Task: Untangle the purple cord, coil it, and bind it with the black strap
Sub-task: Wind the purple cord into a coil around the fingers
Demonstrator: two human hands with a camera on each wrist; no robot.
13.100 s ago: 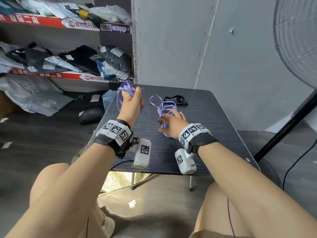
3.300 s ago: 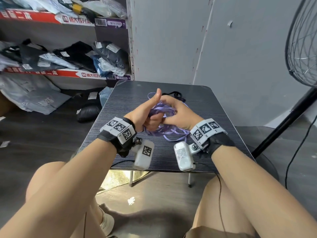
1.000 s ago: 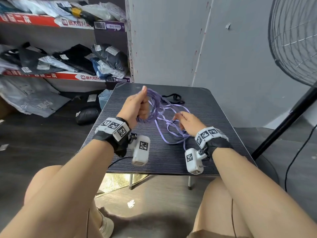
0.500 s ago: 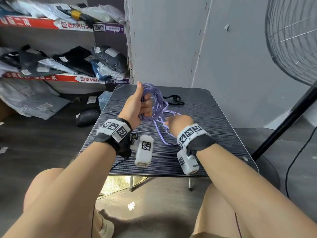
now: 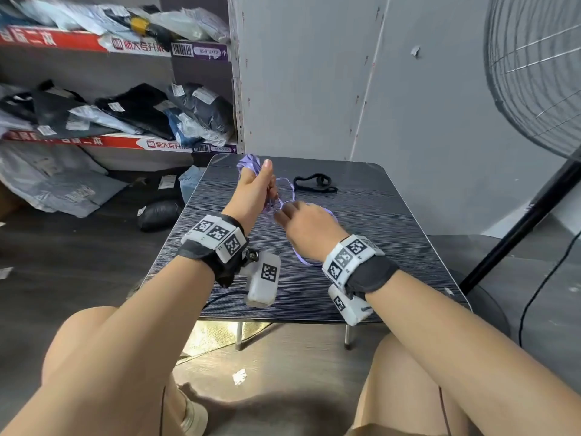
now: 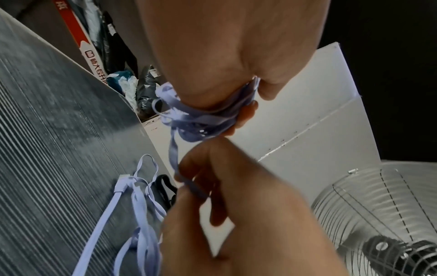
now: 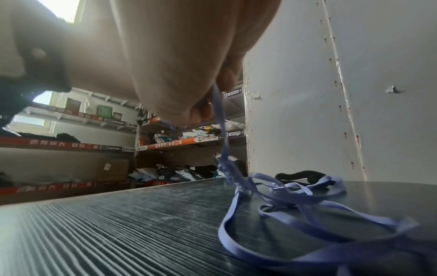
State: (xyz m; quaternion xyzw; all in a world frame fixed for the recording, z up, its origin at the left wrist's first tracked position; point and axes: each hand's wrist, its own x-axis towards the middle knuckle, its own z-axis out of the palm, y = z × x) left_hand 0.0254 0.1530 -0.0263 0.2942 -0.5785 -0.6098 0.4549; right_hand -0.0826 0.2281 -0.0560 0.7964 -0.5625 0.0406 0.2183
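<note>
The purple cord (image 5: pixel 248 162) is a flat ribbon-like cable, partly wound into loops round my left hand (image 5: pixel 256 190), which grips the bundle (image 6: pixel 203 119) with the thumb up. My right hand (image 5: pixel 301 221) sits just right of it and pinches a strand (image 6: pixel 196 188) running down from the bundle. The loose remainder (image 7: pixel 295 211) lies in tangled loops on the dark table (image 5: pixel 377 247), one loop (image 5: pixel 301 259) showing beside my right wrist. The black strap (image 5: pixel 314 182) lies on the table's far side, behind the loose cord (image 7: pixel 300 177), untouched.
Shelves (image 5: pixel 125 89) stacked with bagged goods stand left of the table. A grey wall (image 5: pixel 345 89) rises behind it. A large standing fan (image 5: pixel 534 73) with its black pole (image 5: pixel 518 228) is at the right. My knees are below the table's near edge.
My left hand has lifted toward the table's far left with the wound bundle. My right hand has come up beside it, feeding a strand; less loose cord lies on the table.
</note>
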